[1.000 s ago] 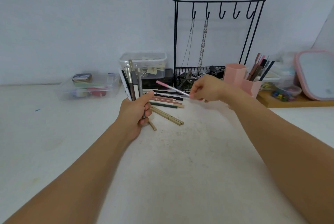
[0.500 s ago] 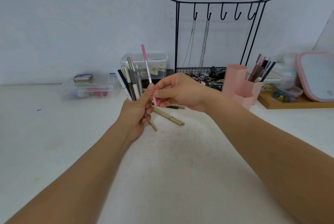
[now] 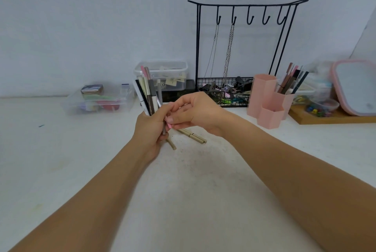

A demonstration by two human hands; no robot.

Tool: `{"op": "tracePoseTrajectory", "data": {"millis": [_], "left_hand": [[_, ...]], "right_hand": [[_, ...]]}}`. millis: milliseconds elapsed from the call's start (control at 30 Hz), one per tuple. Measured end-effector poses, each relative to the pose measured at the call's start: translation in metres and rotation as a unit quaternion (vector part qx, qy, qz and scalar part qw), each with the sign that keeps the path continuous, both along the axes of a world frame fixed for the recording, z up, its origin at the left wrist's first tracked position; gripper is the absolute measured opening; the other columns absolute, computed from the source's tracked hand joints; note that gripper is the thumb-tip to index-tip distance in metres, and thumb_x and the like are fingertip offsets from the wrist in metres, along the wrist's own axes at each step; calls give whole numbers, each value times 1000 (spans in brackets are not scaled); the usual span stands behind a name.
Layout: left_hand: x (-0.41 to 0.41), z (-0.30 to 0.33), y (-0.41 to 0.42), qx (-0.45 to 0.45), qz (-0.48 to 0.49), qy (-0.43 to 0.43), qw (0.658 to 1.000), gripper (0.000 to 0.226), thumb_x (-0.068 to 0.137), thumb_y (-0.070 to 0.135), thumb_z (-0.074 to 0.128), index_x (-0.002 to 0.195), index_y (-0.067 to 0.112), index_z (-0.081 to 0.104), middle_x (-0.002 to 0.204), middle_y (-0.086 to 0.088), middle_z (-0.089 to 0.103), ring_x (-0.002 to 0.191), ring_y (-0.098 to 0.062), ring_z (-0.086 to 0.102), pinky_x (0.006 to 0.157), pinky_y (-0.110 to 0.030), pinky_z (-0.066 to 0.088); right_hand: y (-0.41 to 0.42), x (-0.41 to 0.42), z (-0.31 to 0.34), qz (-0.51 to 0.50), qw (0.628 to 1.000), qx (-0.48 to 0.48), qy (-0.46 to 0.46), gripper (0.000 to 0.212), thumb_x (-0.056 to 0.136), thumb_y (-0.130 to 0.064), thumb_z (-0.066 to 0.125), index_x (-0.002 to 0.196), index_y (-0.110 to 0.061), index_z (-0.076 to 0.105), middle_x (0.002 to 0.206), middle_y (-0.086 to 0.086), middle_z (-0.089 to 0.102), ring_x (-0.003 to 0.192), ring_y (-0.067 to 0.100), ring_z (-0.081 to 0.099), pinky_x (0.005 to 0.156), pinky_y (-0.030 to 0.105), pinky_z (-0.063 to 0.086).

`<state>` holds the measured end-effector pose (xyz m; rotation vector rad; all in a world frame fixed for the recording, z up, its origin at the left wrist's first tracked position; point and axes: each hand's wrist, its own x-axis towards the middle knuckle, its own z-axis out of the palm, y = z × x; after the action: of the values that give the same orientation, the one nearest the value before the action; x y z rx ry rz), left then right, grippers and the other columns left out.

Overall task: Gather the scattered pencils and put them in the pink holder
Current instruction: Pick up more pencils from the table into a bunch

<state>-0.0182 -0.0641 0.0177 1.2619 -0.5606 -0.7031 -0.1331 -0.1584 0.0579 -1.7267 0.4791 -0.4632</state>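
Left hand (image 3: 151,127), fingers curled, gripping an upright bundle of mixed pencils (image 3: 147,93) (black, white, grey, beige, one pink-tipped) that fans out above the fist. Right hand (image 3: 195,112) meets the left hand from the holder side, its fingertips pinching the lower end of a slim pink pencil (image 3: 168,124) against the bundle. The pink hexagonal three-cell plastic holder (image 3: 268,101) stands on the white counter (image 3: 183,190), apart from both hands; its rear cell on the side away from the hands already carries several brown, pink and dark pencils (image 3: 291,80), while the other two cells show nothing above their rims. Between the hands and the holder, nearer the hands, two beige pencils (image 3: 193,135) lie flat on the counter, partly hidden under the right hand. Behind the holder, toward the hands' side, stands a black wire rack with hooks and hanging chains (image 3: 244,48).
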Motion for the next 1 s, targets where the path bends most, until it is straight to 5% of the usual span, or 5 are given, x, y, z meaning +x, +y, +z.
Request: {"op": "tracePoseTrajectory", "data": {"millis": [100, 200, 400, 700, 1000], "left_hand": [[2, 0, -1, -4, 4, 5, 1000, 27, 92, 24, 68, 70, 11, 59, 59, -2, 55, 51, -12, 43, 40, -22, 31], [2, 1, 0, -8, -9, 13, 1000, 31, 96, 24, 64, 68, 12, 58, 59, -2, 55, 56, -15, 53, 41, -23, 34], [1, 3, 1, -5, -18, 38, 999, 29, 98, 31, 65, 74, 15, 61, 62, 1, 60, 61, -11, 62, 44, -22, 47], [4, 2, 2, -27, -16, 36, 999, 30, 94, 30, 70, 78, 16, 49, 55, 2, 45, 49, -9, 39, 36, -19, 25], [4, 5, 3, -18, -2, 56, 998, 36, 87, 38, 77, 80, 14, 51, 55, 5, 42, 49, -9, 36, 36, -18, 24]], "right_hand": [[-19, -8, 8, -66, 989, -124, 55, 16, 82, -7, 81, 95, -3, 73, 86, 15, 77, 74, 18, 73, 71, 28, 61], [-40, -17, 7, -106, 922, -332, 171, 11, 85, -18, 80, 91, -10, 77, 75, -8, 69, 71, 6, 64, 68, 21, 50], [-55, -20, -14, -95, 882, -380, 261, 11, 84, -13, 79, 80, -20, 72, 74, -13, 61, 76, 9, 59, 72, 24, 45], [-59, -26, -9, -74, 903, -345, 244, 10, 86, -7, 76, 96, -7, 77, 73, -7, 66, 67, 7, 59, 67, 18, 50], [-67, -40, 18, -90, 993, -18, 78, 11, 93, -2, 66, 102, -1, 73, 85, 10, 68, 74, 16, 65, 78, 29, 60]]}}
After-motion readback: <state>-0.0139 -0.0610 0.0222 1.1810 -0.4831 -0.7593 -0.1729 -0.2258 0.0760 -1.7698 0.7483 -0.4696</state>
